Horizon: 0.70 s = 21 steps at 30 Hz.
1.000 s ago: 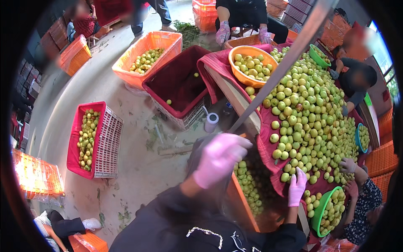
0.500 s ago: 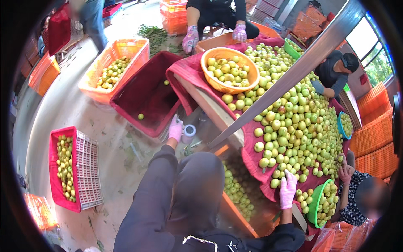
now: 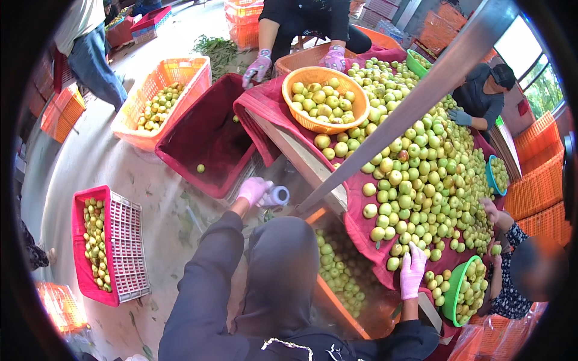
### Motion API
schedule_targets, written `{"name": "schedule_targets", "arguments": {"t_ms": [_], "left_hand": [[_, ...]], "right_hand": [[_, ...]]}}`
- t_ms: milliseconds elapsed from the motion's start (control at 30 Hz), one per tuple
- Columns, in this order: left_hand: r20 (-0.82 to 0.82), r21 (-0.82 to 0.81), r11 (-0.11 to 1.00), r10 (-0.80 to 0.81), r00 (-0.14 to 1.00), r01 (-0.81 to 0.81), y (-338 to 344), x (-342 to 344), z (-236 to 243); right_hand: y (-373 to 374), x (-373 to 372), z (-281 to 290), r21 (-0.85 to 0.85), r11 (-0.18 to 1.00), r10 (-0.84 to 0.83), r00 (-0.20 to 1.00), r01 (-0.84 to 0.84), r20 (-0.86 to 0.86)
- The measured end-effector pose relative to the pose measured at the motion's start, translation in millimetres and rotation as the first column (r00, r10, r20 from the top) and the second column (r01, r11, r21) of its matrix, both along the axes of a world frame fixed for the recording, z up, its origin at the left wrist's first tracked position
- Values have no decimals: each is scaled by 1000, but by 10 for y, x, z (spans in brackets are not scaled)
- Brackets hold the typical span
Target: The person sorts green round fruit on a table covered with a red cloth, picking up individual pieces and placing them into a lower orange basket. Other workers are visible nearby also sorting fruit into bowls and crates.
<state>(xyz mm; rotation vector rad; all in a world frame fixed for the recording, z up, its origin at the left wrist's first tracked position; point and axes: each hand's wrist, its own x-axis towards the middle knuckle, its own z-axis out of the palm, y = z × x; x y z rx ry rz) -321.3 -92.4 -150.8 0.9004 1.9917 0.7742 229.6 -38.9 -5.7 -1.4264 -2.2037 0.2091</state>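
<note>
In its pink glove, my left hand is closed on a white cylindrical container with a round opening, tilted above the floor beside my knee. My right hand, also gloved in pink, rests at the near edge of a big pile of round green-yellow fruits. Its fingers are stretched out against the fruits and I see nothing held in them. Under the pile lies a dark red cloth. Below the table edge, between my knee and right arm, an orange crate holds more fruits.
A slanting metal pole crosses before the table. An orange basket and a green basket of fruits stand on it. A red-lined crate and a white-sided crate sit on the floor. Several people work around.
My left hand has closed on the white container, which stood on the floor and is now lifted and tipped to the right. My right hand stays put. A person at far left has stepped into view.
</note>
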Motion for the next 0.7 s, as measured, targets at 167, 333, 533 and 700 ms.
{"name": "schedule_targets", "arguments": {"t_ms": [167, 333, 533, 700], "left_hand": [[51, 234, 966, 98, 994, -107, -158, 252, 787], [312, 391, 868, 187, 931, -305, -370, 200, 1998], [323, 617, 720, 137, 936, -318, -74, -442, 2788], [198, 552, 759, 282, 939, -345, 572, -1236, 3017]], "right_hand": [[46, 5, -36, 38, 999, 25, 1000, -25, -1], [28, 41, -54, 51, 999, 19, 1000, -19, 3], [0, 22, -6, 39, 999, 2, 1000, -1, -13], [8, -65, 50, 63, 998, -1, 1000, 2, -21]]}}
